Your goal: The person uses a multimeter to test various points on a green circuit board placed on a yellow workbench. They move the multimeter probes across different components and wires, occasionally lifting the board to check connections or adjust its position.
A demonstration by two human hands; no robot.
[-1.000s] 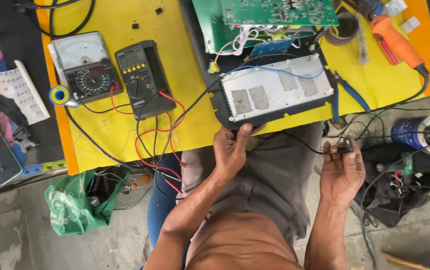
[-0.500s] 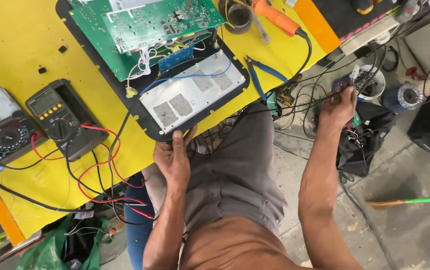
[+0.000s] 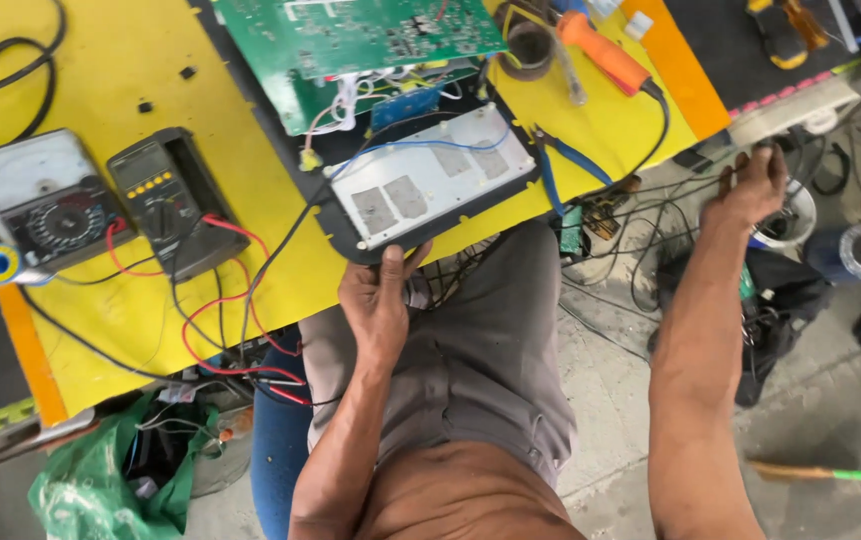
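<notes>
- Black tray (image 3: 335, 235) carrying the opened electronics is lying at the near edge of the yellow table (image 3: 200, 70), overhanging slightly toward the person's lap; sitting there, it is keeping the boards within easy reach of a seated worker.
- Green circuit board (image 3: 350, 35) is resting tilted across the tray's far part, with a silver metal plate (image 3: 430, 175) lying flat on the near part; thin wires are running between the two.
- Two multimeters, a pale analogue meter (image 3: 35, 205) and a dark digital meter (image 3: 165, 195), are sitting side by side to the left of the tray, their red and black leads (image 3: 220, 330) trailing over the table edge.
- An orange-handled tool (image 3: 600, 50) is lying on the table beyond the tray, its cord looping off to the right.
- The left hand (image 3: 378, 305) is steadying the tray's near rim, apparently to stop it sliding: thumb pressing on top, fingers curled underneath and mostly hidden.
- The right hand (image 3: 750, 190) is reaching well away to the right, over a tangle of cables (image 3: 650, 215) off the table; its fingers are loosely bent, and whether they are pinching a wire cannot be told.
</notes>
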